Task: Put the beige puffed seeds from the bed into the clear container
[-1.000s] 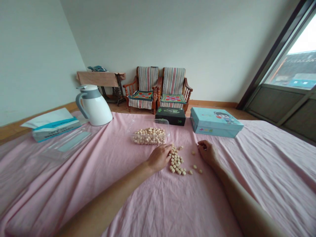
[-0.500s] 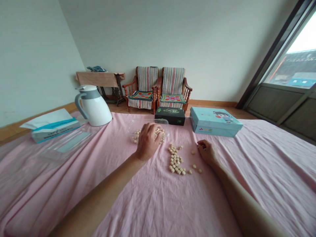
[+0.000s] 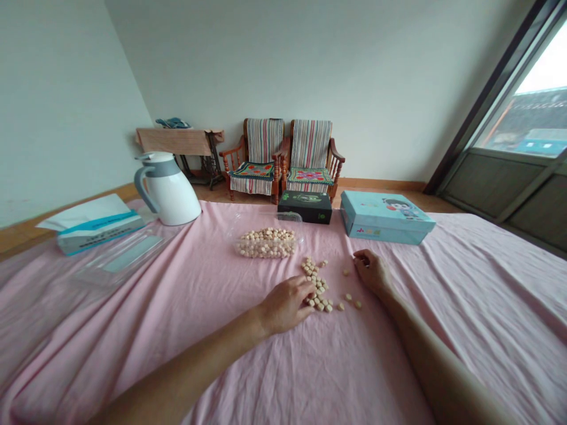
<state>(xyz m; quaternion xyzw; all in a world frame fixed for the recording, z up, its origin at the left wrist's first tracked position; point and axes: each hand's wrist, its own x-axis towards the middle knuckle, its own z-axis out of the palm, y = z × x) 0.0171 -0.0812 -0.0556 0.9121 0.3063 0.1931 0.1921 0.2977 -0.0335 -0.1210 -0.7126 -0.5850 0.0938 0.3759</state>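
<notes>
The left hand [image 3: 284,306] is lying palm down on the pink sheet [image 3: 248,360], its arm reaching in from the near left. Its fingers are extended and close together, holding nothing visible, and the fingertips are touching the near end of a strip of cream pellets [image 3: 315,287]. The strip is running front to back along its long axis, lying between the two hands. The right hand [image 3: 371,273] is resting on the sheet to the right of the strip, its fingers curled narrow; whether it is holding a pellet cannot be determined. Loose pellets [image 3: 349,298] are lying scattered just before it. A clear plastic tray [image 3: 267,243] heaped with pellets is sitting toward the far edge of the sheet, just in front of a black box [image 3: 305,208].
</notes>
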